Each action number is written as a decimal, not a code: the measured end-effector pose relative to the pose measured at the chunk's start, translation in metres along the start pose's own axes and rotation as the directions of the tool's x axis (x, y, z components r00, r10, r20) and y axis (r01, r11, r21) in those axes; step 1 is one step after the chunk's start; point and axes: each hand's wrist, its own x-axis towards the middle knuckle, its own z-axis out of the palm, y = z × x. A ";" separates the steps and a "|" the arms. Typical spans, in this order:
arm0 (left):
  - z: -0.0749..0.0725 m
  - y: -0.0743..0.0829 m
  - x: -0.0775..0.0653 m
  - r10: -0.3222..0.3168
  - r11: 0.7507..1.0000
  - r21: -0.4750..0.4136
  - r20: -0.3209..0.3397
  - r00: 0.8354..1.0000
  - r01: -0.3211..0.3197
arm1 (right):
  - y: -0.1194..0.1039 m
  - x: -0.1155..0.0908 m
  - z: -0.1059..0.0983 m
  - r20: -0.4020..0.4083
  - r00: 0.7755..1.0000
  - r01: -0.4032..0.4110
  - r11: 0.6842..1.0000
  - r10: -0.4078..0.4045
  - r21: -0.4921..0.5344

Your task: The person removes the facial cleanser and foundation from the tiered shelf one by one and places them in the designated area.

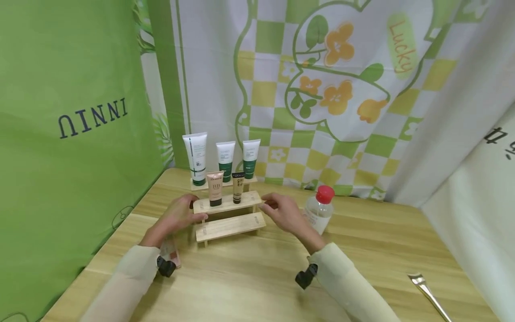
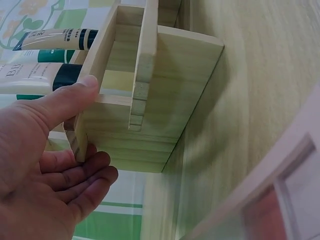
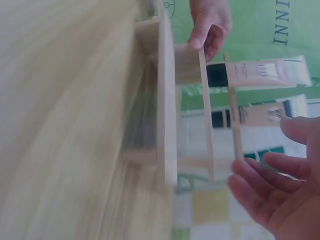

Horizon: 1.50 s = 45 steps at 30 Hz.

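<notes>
Rack [image 1: 230, 226], wooden, with three steps, stands on the tabletop [image 1: 241, 286], the steps rising toward 12 o'clock, where 12 o'clock is the far edge. The left hand [image 1: 177, 214], at 9 o'clock of the rack, pinches the left end of the middle step between thumb and fingers. The right hand [image 1: 286, 213], at 3 o'clock, is spread, thumb apart from the fingers, next to the right end; contact between its fingertips and the wood cannot be determined. The middle step carries two upright tubes, caps down: a pink tube [image 1: 215, 185] toward 9 o'clock and a gold tube [image 1: 238, 184] toward 3 o'clock. The top step carries three white-and-green tubes [image 1: 196, 156], also caps down; the largest is toward 9 o'clock. A clear bottle [image 1: 318, 213] with a red cap stands at 3 o'clock, just beyond the right hand. A flat pink item [image 1: 174, 256] lies at 8 o'clock of the rack, partly hidden by the left wrist. A shiny metal tool [image 1: 429, 296] lies at 4 o'clock, well apart from the rack. A checked curtain [image 1: 273, 112] hangs at 12 o'clock.
</notes>
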 end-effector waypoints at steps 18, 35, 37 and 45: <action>0.016 0.008 -0.006 -0.032 0.999 -0.018 0.041 0.999 0.033 | -0.007 0.044 0.048 -0.050 0.999 -0.016 0.994 0.021 0.107; 0.013 0.003 -0.003 -0.011 1.000 -0.017 0.052 0.999 0.011 | -0.013 0.019 0.041 -0.083 0.993 0.100 0.984 -0.088 0.150; 0.013 0.003 -0.003 -0.016 1.000 -0.015 0.053 0.998 0.017 | -0.016 0.002 0.039 -0.069 0.992 0.119 0.982 -0.109 0.148; -0.003 0.001 0.001 -0.030 1.000 0.001 0.076 0.997 0.030 | -0.032 -0.059 0.047 0.188 0.981 0.005 0.983 -0.041 0.186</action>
